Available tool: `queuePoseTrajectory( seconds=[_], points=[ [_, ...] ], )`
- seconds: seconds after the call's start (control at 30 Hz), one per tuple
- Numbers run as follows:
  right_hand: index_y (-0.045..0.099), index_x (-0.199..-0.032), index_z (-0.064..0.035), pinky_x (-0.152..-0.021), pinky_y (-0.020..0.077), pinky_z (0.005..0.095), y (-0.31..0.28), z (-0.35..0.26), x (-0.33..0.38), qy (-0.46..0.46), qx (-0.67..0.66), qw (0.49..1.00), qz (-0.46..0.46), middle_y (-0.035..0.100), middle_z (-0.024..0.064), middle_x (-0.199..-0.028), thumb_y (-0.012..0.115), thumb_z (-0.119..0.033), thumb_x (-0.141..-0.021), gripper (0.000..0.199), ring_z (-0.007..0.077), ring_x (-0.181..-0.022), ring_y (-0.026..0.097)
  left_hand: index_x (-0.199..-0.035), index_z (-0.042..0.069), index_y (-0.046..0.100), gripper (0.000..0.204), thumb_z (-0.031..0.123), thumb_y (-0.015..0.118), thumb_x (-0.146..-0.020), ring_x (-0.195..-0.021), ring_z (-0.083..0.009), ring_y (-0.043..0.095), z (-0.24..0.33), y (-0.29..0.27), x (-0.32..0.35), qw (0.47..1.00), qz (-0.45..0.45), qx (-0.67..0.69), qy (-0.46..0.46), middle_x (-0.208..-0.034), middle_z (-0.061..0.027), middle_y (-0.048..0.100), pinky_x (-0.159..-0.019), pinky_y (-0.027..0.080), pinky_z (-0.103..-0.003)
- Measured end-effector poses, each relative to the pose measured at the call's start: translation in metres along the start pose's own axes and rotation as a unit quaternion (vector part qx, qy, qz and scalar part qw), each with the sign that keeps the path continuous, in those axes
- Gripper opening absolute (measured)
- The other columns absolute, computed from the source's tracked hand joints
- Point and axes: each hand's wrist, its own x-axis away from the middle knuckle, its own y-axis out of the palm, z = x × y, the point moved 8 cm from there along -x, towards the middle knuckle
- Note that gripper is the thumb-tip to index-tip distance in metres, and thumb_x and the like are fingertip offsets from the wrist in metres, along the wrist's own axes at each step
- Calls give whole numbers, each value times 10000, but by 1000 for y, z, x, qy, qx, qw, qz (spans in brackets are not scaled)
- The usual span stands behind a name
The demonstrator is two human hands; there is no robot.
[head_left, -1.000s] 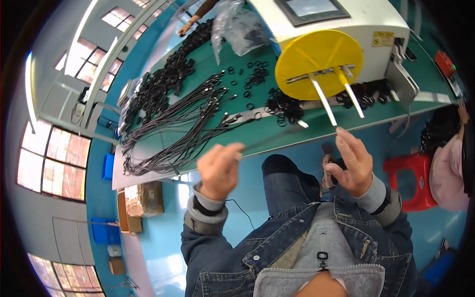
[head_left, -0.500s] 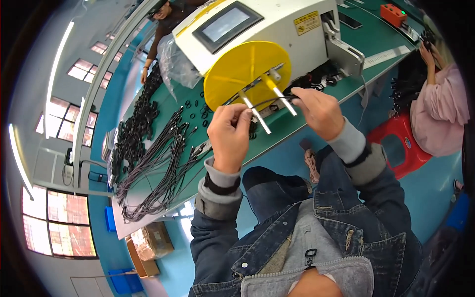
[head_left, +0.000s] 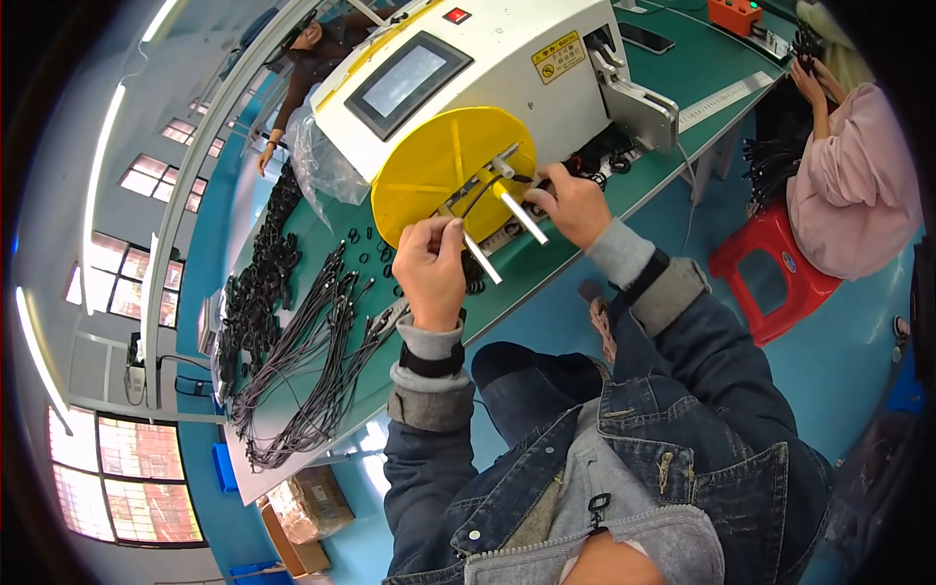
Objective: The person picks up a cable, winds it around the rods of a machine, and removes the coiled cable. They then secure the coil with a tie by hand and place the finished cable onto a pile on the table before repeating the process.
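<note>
Black cable (head_left: 477, 197) before yellow disc (head_left: 417, 185), your left hand (head_left: 433, 268) pinching it at six o'clock, your right hand (head_left: 577, 207) likewise at three.

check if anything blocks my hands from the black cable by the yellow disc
Nothing visible does: the left hand and right hand both pinch the black cable, which spans between them in front of the yellow disc.

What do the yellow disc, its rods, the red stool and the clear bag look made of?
Yellow disc: painted metal or plastic, I can't tell which; its colour looks smooth and even.
Rods: probably metal, silvery with bright highlights.
Red stool: likely moulded plastic, with rounded edges and a slight sheen.
Clear bag: probably thin plastic film, see-through with shiny creases.
</note>
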Motion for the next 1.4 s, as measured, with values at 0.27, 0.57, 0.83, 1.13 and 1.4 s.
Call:
queuePoseTrajectory(
  seconds=[0.27,0.57,0.83,1.13,1.4],
  points=[
    [541,-785,-44,-496,453,377,-33,18,58,63,-79,995,-17,569,133,-591,602,-168,-793,138,311,-547,578,-859,-18,636,96,31,641,-777,-607,-126,529,1,-23,22,997,49,-28,58,-728,-79,583,-548,426,-236],
    [564,-763,0,-470,419,306,-40,19,99,109,-117,981,-108,563,124,-594,586,-90,-786,95,225,-495,553,-933,-3,649,162,39,652,-777,-591,-141,532,27,-37,35,984,76,-107,120,-713,-90,579,-535,427,-245],
    [560,-741,-12,-474,447,337,-38,10,101,139,-138,969,-154,579,132,-586,590,-116,-778,114,278,-521,586,-965,-1,643,182,49,642,-790,-568,-136,515,23,-29,50,991,60,-72,93,-687,-84,566,-524,419,-245],
    [565,-750,-13,-468,440,316,-44,-9,87,128,-161,966,-157,573,122,-580,593,-102,-778,97,253,-504,578,-1007,-5,625,214,26,620,-796,-567,-162,515,27,-12,61,991,50,-72,100,-693,-96,555,-523,420,-255],
    [569,-777,-5,-452,399,252,-60,-58,30,35,-196,977,-71,555,83,-584,631,-98,-776,113,126,-482,520,-935,1,635,195,1,643,-740,-606,-231,550,84,11,37,945,70,-184,261,-780,-106,545,-534,452,-293]
  ],
)
